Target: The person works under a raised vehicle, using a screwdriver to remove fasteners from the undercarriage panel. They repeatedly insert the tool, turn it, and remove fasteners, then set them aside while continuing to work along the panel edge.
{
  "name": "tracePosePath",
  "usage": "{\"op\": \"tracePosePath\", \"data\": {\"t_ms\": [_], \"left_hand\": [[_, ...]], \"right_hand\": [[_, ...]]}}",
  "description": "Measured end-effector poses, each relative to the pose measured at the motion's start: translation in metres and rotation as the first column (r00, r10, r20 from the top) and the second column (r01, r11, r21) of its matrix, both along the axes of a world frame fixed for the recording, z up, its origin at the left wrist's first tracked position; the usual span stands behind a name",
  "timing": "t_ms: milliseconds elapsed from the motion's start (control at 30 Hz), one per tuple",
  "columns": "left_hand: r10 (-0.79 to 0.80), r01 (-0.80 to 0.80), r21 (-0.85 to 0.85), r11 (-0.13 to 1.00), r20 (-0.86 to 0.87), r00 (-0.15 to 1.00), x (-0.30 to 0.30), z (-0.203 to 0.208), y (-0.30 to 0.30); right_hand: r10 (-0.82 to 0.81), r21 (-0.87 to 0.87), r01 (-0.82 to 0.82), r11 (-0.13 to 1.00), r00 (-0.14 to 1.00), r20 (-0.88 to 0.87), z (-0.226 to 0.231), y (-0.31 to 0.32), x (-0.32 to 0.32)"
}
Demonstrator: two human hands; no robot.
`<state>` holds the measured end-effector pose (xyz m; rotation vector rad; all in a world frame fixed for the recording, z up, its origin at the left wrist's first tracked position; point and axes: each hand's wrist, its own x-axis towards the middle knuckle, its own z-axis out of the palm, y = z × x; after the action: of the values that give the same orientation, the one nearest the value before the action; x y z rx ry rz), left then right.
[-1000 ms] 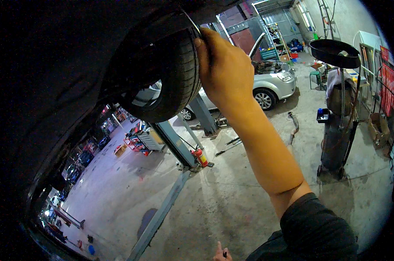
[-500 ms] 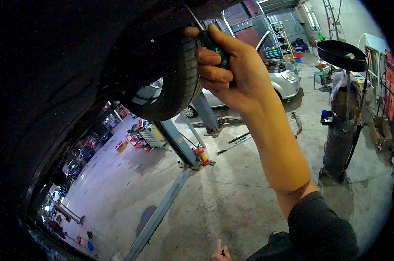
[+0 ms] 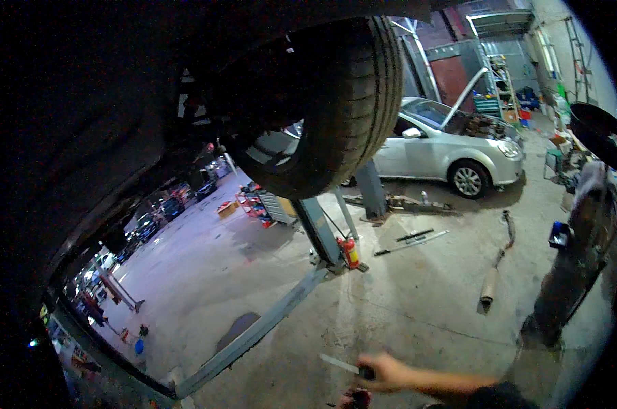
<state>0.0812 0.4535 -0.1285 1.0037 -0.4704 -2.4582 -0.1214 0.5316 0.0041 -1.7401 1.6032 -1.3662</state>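
Low in the picture, my right hand (image 3: 387,373) is closed round the dark handle of a screwdriver (image 3: 340,364), whose pale shaft points left and is smeared by motion. Just below it, at the lower edge, a small part of my left hand (image 3: 356,398) shows, dark and blurred. Its fingers are mostly cut off, so what it holds, if anything, cannot be made out. Overhead at the upper middle hangs the tyre (image 3: 373,102) of a raised car, with the dark wheel arch around it. Neither hand touches the wheel.
A lift post (image 3: 320,232) stands under the tyre, a red fire extinguisher (image 3: 350,253) at its foot. A lift rail (image 3: 267,324) crosses the floor. Behind is a silver car (image 3: 424,153) with its bonnet up. An exhaust pipe (image 3: 491,283) lies right, near a black drain pan (image 3: 598,133) on a stand.
My right hand has come down from beside the tyre to the lower edge, still holding the screwdriver. The view has shifted, so the tyre and silver car show more fully.
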Motion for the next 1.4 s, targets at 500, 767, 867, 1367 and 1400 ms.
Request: {"op": "tracePosePath", "data": {"t_ms": [500,767,867,1367,1400], "left_hand": [[-0.038,0.048,-0.139,0.989,0.078,0.996,-0.076,-0.075,0.006],[-0.141,0.141,0.028,0.99,-0.001,0.99,-0.107,-0.156,-0.09],[-0.21,0.208,-0.032,0.978,-0.042,0.977,-0.113,-0.128,-0.124],[-0.426,0.398,-0.2,0.895,-0.128,0.896,-0.115,-0.008,-0.229],[-0.405,0.389,-0.132,0.912,-0.13,0.905,-0.123,-0.025,-0.232]], "right_hand": [[0.094,-0.008,-0.094,0.996,0.985,0.146,-0.101,0.017,-0.046],[-0.19,-0.132,0.189,0.973,0.982,0.008,-0.095,-0.017,-0.033],[-0.224,-0.19,0.238,0.952,0.97,0.093,-0.084,-0.042,-0.021],[-0.615,-0.259,0.584,0.77,0.787,-0.052,-0.026,-0.106,0.021],[-0.62,-0.216,0.59,0.778,0.778,-0.106,-0.018,-0.101,0.019]]}}
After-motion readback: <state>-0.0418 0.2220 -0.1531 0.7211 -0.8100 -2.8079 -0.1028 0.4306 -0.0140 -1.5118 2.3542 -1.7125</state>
